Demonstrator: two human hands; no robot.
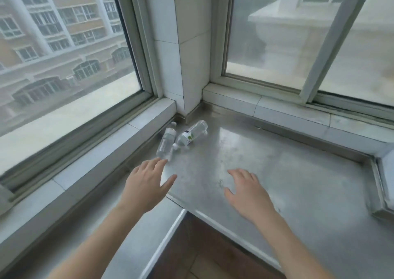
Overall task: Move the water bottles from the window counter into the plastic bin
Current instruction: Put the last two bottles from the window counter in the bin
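Observation:
Two clear water bottles lie on their sides on the steel window counter (266,172), near the inner corner by the pillar. The left bottle (166,143) runs along the window ledge with its cap pointing away. The right bottle (191,134) has a white and green label and lies at an angle, its cap towards the left bottle. My left hand (147,182) hovers just short of the left bottle's base, fingers spread, holding nothing. My right hand (247,191) is open over the counter, further right. No plastic bin is in view.
A tiled pillar (187,54) stands in the corner between two large windows (64,54). Raised tiled ledges run along both windows. The counter's front edge (170,231) bends in an L above a brown floor. A white rim (383,182) shows at the far right.

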